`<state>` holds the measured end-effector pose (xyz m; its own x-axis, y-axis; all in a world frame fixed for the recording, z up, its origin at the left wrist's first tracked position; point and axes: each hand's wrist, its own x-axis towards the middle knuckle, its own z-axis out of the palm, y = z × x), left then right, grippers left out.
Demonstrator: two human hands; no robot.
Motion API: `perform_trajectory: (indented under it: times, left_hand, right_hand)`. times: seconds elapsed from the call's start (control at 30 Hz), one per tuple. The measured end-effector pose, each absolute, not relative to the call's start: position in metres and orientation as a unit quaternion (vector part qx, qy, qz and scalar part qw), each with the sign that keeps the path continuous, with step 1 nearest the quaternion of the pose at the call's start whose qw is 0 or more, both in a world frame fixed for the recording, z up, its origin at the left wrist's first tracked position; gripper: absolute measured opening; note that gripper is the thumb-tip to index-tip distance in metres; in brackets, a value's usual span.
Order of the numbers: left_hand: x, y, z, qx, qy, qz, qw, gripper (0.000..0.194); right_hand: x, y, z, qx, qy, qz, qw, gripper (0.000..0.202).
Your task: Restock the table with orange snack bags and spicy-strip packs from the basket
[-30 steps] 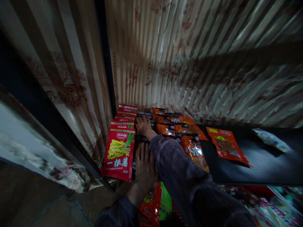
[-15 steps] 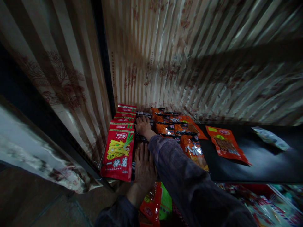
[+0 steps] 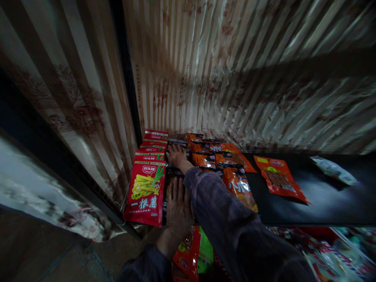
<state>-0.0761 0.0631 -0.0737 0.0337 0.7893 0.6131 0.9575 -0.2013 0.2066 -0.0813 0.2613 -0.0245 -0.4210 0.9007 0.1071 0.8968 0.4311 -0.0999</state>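
Note:
My left hand lies flat with its fingers stretched over the front dark packet, which it mostly covers. Farther back, my right hand rests spread on the dark packets in the same row. Left of both hands is an overlapping row of red packets with yellow sticks and green onion printed on them. On the right, beside my right forearm, are several orange and black packets, partly hidden by the sleeve.
An orange-red packet and a silvery packet lie on the black shelf. Below are orange and green packets and a red box of packets. A dark post and striped curtain stand behind.
The view has shifted very slightly. Both hands stay on the dark packets, with the fingers of my right hand a little more spread.

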Motion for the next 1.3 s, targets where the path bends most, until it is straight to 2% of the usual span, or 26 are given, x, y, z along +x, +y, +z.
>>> perform_trajectory:
  times: [0.2,0.43,0.7,0.93,1.1,1.3]
  left_hand:
    - [-0.077,0.062,-0.07,-0.712,-0.629,-0.286,0.126,0.049]
    - [-0.077,0.062,-0.071,-0.712,-0.63,-0.285,0.122,0.047]
    - [-0.077,0.061,-0.067,-0.716,-0.631,-0.273,0.118,0.048]
    - [-0.074,0.059,-0.066,-0.701,-0.63,-0.312,0.12,0.044]
    - [-0.086,0.046,-0.053,-0.686,-0.631,-0.334,0.14,0.044]
    - [-0.131,0.026,-0.044,-0.585,-0.72,-0.339,0.158,0.046]
  right_hand:
    - [-0.082,0.246,-0.011,-0.565,-0.818,-0.011,0.106,0.059]
    - [-0.08,0.242,-0.009,-0.602,-0.792,0.059,0.081,0.056]
    - [-0.074,0.25,-0.015,-0.596,-0.798,0.05,0.081,0.053]
    - [-0.069,0.23,0.004,-0.54,-0.831,0.007,0.134,0.05]
    - [-0.073,0.213,0.016,-0.485,-0.864,0.002,0.136,0.05]
    - [-0.102,0.194,0.007,-0.449,-0.883,0.008,0.138,0.05]
